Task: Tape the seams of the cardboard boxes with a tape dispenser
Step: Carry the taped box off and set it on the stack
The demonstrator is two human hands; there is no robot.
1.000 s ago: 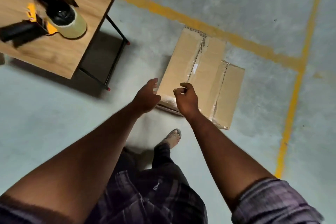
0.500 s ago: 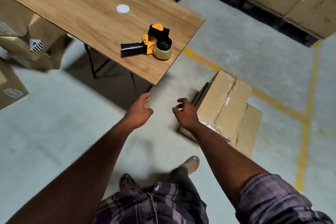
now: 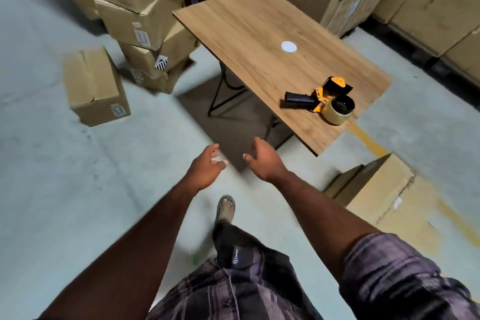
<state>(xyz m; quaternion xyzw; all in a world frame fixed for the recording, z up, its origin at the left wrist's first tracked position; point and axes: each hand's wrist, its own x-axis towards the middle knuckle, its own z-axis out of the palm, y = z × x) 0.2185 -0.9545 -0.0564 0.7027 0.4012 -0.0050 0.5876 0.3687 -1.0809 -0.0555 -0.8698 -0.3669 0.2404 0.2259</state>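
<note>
One tape dispenser — two hands (empty).

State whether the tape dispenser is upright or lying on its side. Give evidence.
On its side: the tape dispenser lies on the table, its roll facing core-up, its handle level.

A wood-top table on black legs stands beyond the fingers on a pale concrete floor; a yellow painted line lies to their right.

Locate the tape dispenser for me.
In the head view, the tape dispenser lies on the wooden table, near its right end, beyond and to the right of the right hand.
</note>
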